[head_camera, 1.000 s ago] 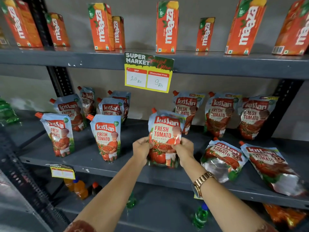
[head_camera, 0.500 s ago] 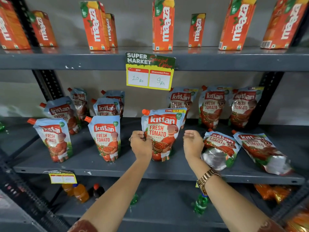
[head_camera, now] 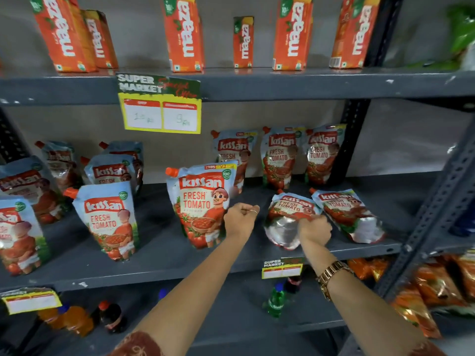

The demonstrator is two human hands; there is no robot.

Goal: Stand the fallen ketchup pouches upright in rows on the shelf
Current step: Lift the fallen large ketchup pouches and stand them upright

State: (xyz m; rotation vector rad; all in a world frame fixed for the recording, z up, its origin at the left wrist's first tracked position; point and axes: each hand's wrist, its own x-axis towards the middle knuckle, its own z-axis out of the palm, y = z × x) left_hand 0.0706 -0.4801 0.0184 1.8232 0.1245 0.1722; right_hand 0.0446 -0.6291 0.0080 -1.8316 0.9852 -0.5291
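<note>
Several Kissan ketchup pouches stand upright on the grey middle shelf (head_camera: 167, 255). One upright pouch (head_camera: 199, 206) stands near the front at the centre. My left hand (head_camera: 240, 219) is curled into a fist right beside that pouch's right edge, with nothing in it. Two pouches lie flat on the right. My right hand (head_camera: 314, 227) is closed on the lower edge of the nearer fallen pouch (head_camera: 285, 222), whose silver base faces me. The second fallen pouch (head_camera: 349, 214) lies untouched just to its right. Three upright pouches (head_camera: 279, 158) stand behind, against the back wall.
Maaza juice cartons (head_camera: 183, 34) line the upper shelf, where a yellow price tag (head_camera: 160, 109) hangs. Drink bottles (head_camera: 276, 301) stand on the lower shelf, with orange snack packets (head_camera: 431, 286) at lower right. A perforated shelf post (head_camera: 437, 214) rises just right of the fallen pouches.
Both hands let go of the centre pouch, which now stands by itself. My right hand moved right and closed on the nearer fallen pouch. The view shifted right.
</note>
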